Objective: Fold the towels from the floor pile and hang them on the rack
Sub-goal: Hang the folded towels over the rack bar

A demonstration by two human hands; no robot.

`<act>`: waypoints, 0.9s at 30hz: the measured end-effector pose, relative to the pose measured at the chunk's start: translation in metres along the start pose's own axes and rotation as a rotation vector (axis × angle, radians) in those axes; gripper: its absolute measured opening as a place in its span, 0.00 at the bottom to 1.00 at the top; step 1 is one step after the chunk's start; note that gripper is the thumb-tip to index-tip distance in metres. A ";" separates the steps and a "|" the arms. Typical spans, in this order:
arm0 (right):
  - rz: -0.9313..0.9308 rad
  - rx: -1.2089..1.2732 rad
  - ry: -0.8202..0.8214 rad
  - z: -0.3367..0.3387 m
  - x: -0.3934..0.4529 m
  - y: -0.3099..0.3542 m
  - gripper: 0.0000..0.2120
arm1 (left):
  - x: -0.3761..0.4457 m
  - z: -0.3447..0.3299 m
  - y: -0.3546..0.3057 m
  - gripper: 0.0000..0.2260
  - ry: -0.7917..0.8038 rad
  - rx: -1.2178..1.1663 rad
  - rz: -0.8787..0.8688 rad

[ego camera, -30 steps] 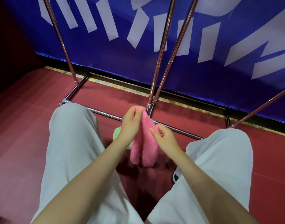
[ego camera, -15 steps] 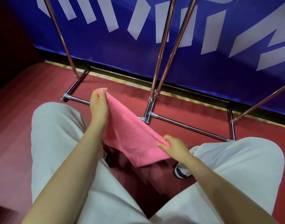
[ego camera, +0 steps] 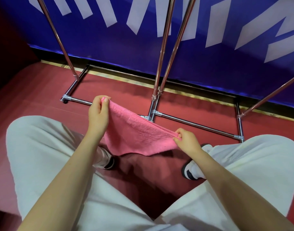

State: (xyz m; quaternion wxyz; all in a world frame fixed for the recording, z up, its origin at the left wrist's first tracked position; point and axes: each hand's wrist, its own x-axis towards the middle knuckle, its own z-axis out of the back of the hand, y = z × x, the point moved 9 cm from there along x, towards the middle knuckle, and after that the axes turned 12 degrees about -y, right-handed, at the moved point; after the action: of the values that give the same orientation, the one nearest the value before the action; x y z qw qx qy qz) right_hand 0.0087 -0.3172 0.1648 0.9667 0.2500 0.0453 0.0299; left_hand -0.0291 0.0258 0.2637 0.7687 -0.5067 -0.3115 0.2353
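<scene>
A pink towel [ego camera: 134,134] is stretched in the air between my two hands, above the floor and between my knees. My left hand [ego camera: 98,112] pinches its upper left corner, held higher and farther out. My right hand [ego camera: 187,141] pinches the lower right corner, closer to me. The towel sags in a fold below the line between the hands. The chrome rack [ego camera: 161,52] stands right in front, its uprights rising out of view; no hanging bar shows. The floor pile is hidden behind the towel and my legs.
The rack's base bars [ego camera: 196,125] lie on the red floor [ego camera: 34,97] just beyond my hands. A blue banner wall [ego camera: 209,64] with white lettering backs the rack. My light trousers and two white-and-black shoes [ego camera: 192,170] fill the foreground.
My hands have drawn apart, opening the bunched pink towel into a flat stretched sheet; the left hand rose to the left, the right moved right. The green cloth seen earlier is now hidden.
</scene>
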 end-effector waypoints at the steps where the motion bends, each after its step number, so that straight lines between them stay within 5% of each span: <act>1: 0.000 -0.010 -0.022 0.004 0.002 0.000 0.05 | 0.000 0.000 -0.001 0.08 0.001 0.003 -0.008; 12: -0.097 -0.004 -0.225 0.046 0.019 -0.024 0.04 | 0.002 -0.009 -0.004 0.08 -0.007 0.050 -0.051; 18: -0.259 0.610 -0.290 0.077 0.025 -0.030 0.02 | 0.007 -0.006 0.016 0.11 -0.091 0.037 0.072; 22: -0.379 1.006 -0.404 0.087 0.016 -0.043 0.02 | 0.002 -0.011 0.013 0.10 -0.097 0.068 0.007; 27: -0.444 1.172 -0.523 0.097 0.005 -0.057 0.04 | -0.011 -0.022 0.001 0.10 -0.091 0.132 -0.070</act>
State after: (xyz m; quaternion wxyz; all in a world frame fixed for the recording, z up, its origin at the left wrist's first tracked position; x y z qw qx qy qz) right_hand 0.0254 -0.4131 0.2208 0.6338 0.7164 -0.1311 -0.2603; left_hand -0.0208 0.0048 0.2532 0.7932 -0.4327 -0.3472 0.2511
